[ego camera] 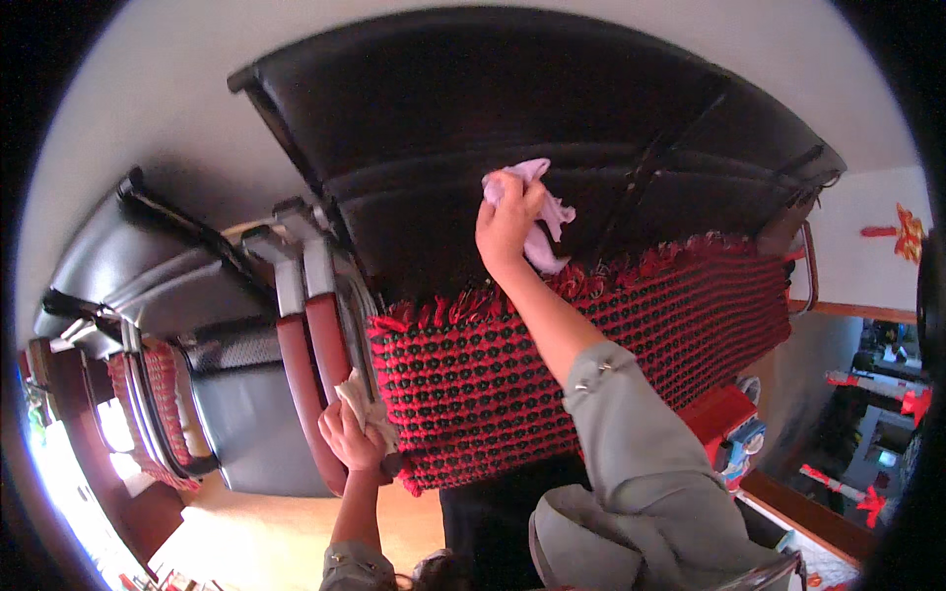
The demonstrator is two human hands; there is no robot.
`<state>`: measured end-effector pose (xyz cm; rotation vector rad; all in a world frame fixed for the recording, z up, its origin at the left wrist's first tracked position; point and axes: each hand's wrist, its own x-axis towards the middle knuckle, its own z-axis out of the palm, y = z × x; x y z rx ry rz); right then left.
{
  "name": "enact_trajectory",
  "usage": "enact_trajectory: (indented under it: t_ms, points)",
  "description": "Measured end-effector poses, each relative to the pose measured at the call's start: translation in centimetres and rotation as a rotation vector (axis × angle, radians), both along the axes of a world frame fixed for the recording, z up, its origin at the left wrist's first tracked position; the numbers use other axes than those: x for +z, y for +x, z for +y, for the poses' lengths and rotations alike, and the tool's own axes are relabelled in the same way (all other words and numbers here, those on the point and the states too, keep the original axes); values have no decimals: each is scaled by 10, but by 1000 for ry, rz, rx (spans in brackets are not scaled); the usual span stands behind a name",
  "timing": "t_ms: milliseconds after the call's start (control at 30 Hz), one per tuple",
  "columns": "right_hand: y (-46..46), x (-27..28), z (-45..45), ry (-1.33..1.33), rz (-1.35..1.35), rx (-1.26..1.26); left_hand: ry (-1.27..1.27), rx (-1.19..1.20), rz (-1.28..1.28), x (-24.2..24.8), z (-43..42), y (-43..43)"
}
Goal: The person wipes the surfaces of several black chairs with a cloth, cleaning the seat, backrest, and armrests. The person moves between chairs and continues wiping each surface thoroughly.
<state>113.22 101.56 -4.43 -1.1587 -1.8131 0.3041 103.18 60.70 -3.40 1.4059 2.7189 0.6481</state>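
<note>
My right hand (508,221) grips a crumpled pale lilac cloth (550,221) against the black padded backrest (429,229) of a bench seat. A red and black woven mat (473,384) with a shaggy fringe covers the seat below it. At the left end of the bench, my left hand (353,436) holds a cream cloth (361,395) beside a reddish-brown armrest (330,347). The palm side of both hands is hidden.
A second black seat (266,421) with its own armrest (307,399) adjoins on the left. Red and blue boxes (720,425) stand by the mat's right front edge. Behind the backrest rises a pale wall (865,244). Wooden floor (273,532) shows at lower left.
</note>
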Motion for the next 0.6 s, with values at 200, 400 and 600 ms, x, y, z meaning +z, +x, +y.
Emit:
enact_trajectory:
  t_ms: [200, 400, 600]
  points:
    - [67, 150, 43, 267, -10, 219, -117, -53, 9, 11, 40, 5]
    - [-52, 209, 65, 731, -138, 533, 344, -242, 165, 89, 195, -15]
    - [48, 203, 141, 697, -177, 484, 467, -382, 499, 210, 344, -64]
